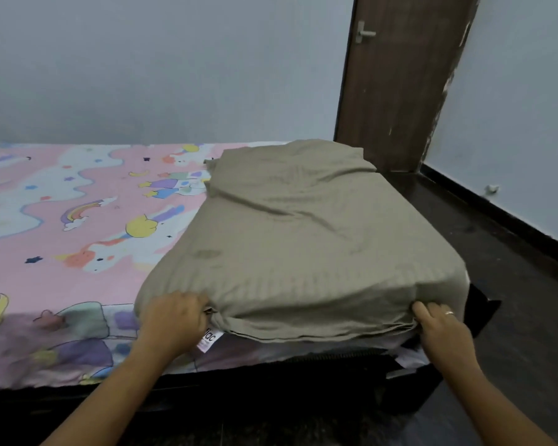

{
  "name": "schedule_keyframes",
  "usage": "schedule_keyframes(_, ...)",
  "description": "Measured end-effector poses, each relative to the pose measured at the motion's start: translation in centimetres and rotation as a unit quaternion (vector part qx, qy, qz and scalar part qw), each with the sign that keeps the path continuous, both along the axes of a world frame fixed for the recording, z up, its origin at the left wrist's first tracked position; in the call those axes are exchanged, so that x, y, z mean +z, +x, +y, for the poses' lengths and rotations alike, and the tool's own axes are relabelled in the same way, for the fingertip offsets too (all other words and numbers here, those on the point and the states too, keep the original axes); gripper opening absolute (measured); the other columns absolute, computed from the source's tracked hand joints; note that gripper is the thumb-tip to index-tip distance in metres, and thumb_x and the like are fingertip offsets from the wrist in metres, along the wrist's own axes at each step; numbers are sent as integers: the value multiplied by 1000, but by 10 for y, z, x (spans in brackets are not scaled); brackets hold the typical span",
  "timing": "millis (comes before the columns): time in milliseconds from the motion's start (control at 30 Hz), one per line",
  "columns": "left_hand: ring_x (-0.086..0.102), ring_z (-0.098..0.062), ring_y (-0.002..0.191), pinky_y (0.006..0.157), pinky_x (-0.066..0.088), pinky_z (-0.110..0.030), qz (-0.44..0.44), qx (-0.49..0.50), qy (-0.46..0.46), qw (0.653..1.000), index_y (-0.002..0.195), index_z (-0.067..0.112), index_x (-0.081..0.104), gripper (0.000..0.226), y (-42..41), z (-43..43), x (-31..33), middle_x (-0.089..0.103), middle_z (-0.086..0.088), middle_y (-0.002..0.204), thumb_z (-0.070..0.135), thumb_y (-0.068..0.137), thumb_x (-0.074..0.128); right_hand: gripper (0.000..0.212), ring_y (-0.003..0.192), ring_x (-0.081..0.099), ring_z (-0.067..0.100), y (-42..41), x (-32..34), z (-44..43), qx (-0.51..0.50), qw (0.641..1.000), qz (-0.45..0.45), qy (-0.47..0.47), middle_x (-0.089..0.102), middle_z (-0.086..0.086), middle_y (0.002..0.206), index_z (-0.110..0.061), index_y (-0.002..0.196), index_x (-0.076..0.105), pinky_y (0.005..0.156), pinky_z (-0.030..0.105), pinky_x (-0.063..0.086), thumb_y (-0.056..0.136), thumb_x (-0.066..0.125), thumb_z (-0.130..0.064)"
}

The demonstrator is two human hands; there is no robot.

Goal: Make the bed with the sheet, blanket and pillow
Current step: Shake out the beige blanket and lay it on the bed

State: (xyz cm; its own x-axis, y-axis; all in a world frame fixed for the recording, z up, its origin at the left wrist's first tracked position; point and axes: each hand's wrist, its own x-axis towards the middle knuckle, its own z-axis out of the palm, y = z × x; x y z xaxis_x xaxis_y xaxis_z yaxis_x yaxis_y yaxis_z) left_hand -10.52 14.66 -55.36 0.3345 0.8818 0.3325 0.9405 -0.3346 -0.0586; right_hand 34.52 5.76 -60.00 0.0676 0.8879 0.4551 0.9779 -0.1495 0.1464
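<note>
Bedding fills the head view: a pink cartoon-print sheet [78, 194] is already spread over the bed [239, 378], and a tan blanket [303, 236] sits folded in a thick bundle at the bed's right end, near the door [397, 75].

The left hand [174, 320] grips the bundle's near left corner. Its fingers [194, 300] are curled into the cloth just above a white label [210, 339]. The right hand [442, 329] holds the near right corner, its fingers [424, 312] bent over the stacked edges. How far they reach under cannot be seen.

The blanket looks soft, limp and fairly light. It creases and sags, and it will likely droop between the hands rather than hold its shape. The layers at the near edge may slide apart, so pinching only the top fold risks the bundle spilling open unevenly. Taking hold at the two near corners, through all the layers or under the bottom one, seems the surest way to lift or unfold it. Nothing here looks fragile or slippery.
</note>
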Motion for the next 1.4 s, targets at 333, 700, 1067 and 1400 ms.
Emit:
schedule_keyframes(333,54,-29,34,32,39,-24,5,-3,84,996,51,11,63,35,9,-25,13,55,-9,43,27,61,34,29,49,54,32,3,5,-22,-41,995,-23,86,51,13,53,-6,66,62,43,31,37,69,33,-12)
schedule_keyframes(700,67,-36,74,63,51,-38,78,59,-98,990,80,7,69,26,14,-47,6,69,-18,78,17,77,45,15,53,56,29,-9,12,-43,-146,989,-11,10,56,8,56,-13,65,64,55,32,37,66,49,-13)
schedule_keyframes(1067,61,-32,107,86,46,-35,-8,81,-108,991,107,19,65,28,19,-27,-7,67,-13,112,21,88,45,25,115,48,39,-22,36,-35,-292,861,417,-10,59,23,117,-3,106,65,91,45,41,88,47,-2)
schedule_keyframes(1400,34,-15,29,33,25,-13,-557,50,-138,817,64,11,54,36,6,-38,126,43,1,32,-4,91,35,35,50,47,15,-58,176,-8,103,369,840,383,48,2,57,-17,60,41,48,19,39,85,31,6)
